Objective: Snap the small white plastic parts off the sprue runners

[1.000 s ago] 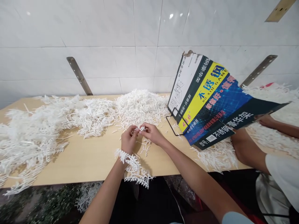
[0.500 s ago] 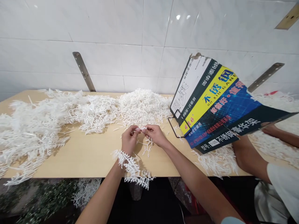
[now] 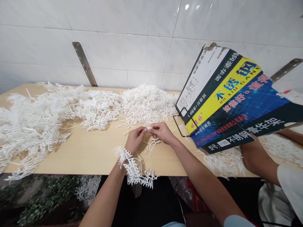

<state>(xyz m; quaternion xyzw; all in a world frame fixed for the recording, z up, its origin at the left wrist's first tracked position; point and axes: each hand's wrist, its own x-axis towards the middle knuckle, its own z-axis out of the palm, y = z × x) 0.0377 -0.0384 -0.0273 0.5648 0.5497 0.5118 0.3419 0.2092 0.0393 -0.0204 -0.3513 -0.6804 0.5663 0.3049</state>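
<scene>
My left hand [image 3: 135, 138] and my right hand [image 3: 163, 132] meet over the table, fingertips pinched together. Between them is a small white branched plastic piece [image 3: 149, 128], mostly covered by the fingers. Similar white sprigs [image 3: 150, 146] lie on the wood just below my right hand. A strip of linked white plastic sprigs [image 3: 136, 171] is draped over my left wrist and hangs past the table's front edge. Behind my hands a heap of short white plastic pieces [image 3: 146, 104] rises near the wall.
Tangled white sprigs [image 3: 30, 123] cover the table's left side. A printed cardboard panel [image 3: 227, 104] leans in a black wire stand [image 3: 177, 126] at right. Beyond it, another person's arm [image 3: 259, 160] reaches over more white pieces. Green foliage [image 3: 47, 198] shows below the table.
The camera view has shifted slightly, so the wall brackets and panel sit differently. My hands stay pinched together at the small white piece, with fingers slightly re-posed.
</scene>
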